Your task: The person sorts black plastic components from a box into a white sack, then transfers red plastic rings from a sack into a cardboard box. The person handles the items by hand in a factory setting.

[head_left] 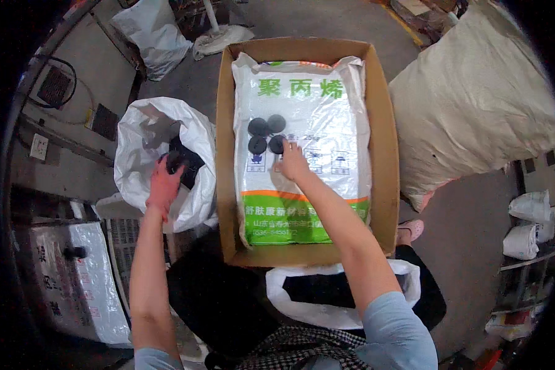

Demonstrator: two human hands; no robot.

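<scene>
My left hand (164,188), in a pinkish-red glove, reaches into an open white woven sack (129,151) on the left. Its fingers curl round a black round piece (176,162), and more dark pieces lie beneath it, too shadowed to count. My bare right hand (295,163) is over a white and green plastic bag (345,123) lying flat on a cardboard box (383,154). Thumb and fingers are apart, the fingertips touching the edge of one black disc (276,145). Several other black discs (258,127) sit close beside it, to the left and above.
A large stuffed cream sack (468,105) stands right of the box. Below the box, between my legs, is another open white sack (317,316). A printed white bag (83,277) lies at lower left with a dark piece on it. Grey machine panels line the left side.
</scene>
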